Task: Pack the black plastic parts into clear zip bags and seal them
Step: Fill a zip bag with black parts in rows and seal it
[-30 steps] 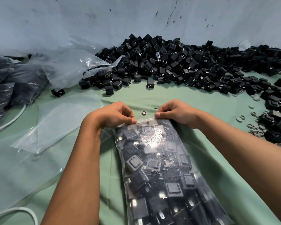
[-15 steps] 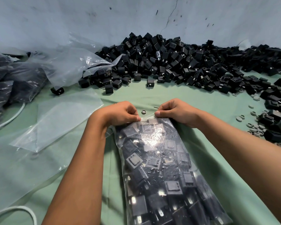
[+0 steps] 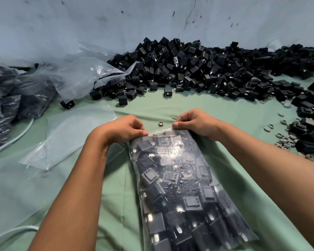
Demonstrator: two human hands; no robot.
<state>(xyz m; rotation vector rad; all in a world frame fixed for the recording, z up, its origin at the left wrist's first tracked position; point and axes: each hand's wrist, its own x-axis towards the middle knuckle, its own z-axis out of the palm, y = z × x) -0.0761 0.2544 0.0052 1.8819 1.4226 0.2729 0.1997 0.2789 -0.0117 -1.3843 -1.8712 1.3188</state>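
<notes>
Left hand (image 3: pixel 122 128) and right hand (image 3: pixel 194 122) pinch the stuffed zip bag (image 3: pixel 181 187) by its top corners, stretching the mouth flat for sealing (probably). It lies on the green cloth (image 3: pixel 234 113), before the loose black parts (image 3: pixel 198 69).

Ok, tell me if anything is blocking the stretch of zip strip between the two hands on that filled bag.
Nothing visible does. The left hand and right hand pinch the mouth of the clear zip bag of black plastic parts; the strip between them lies bare. The small metal ring sits beyond it on the green cloth.
</notes>
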